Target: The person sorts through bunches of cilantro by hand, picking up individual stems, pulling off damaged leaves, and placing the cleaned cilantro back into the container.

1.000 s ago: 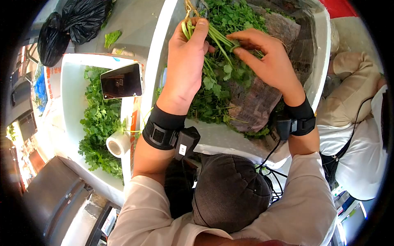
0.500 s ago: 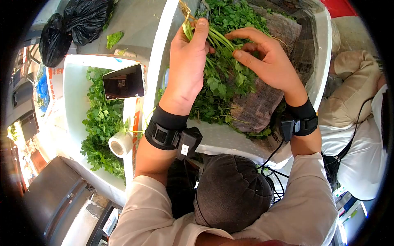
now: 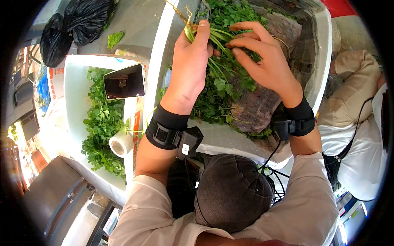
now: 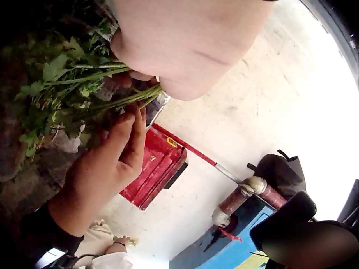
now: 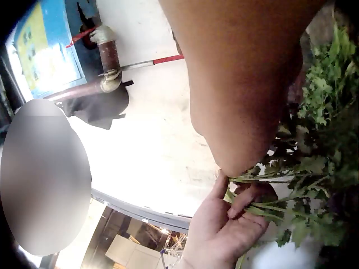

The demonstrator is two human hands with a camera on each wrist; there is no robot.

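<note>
Thin brown roots [image 3: 179, 14] have swung farther left — above a white foam box [image 3: 162, 35], the left hand [image 3: 191, 61] pinches the slender green leafy bunch [image 3: 218, 44] near them, stems running toward the right hand [image 3: 266, 57], its grip loosely parted.

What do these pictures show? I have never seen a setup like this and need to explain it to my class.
There is no robot here, just a person working with two bare hands. A camera worn on the head looks down at the scene; each wrist carries another, giving the two closer, sideways-looking pictures.

The left hand grips a bunch of leafy green stems, roots poking out past the thumb. The right hand has its fingertips at the stems; whether they pinch any is hard to tell.

Below is a large white box with more greens and printed paper. Beside it, a smaller white box also holds greens, with a phone and a roll at its edge.
</note>
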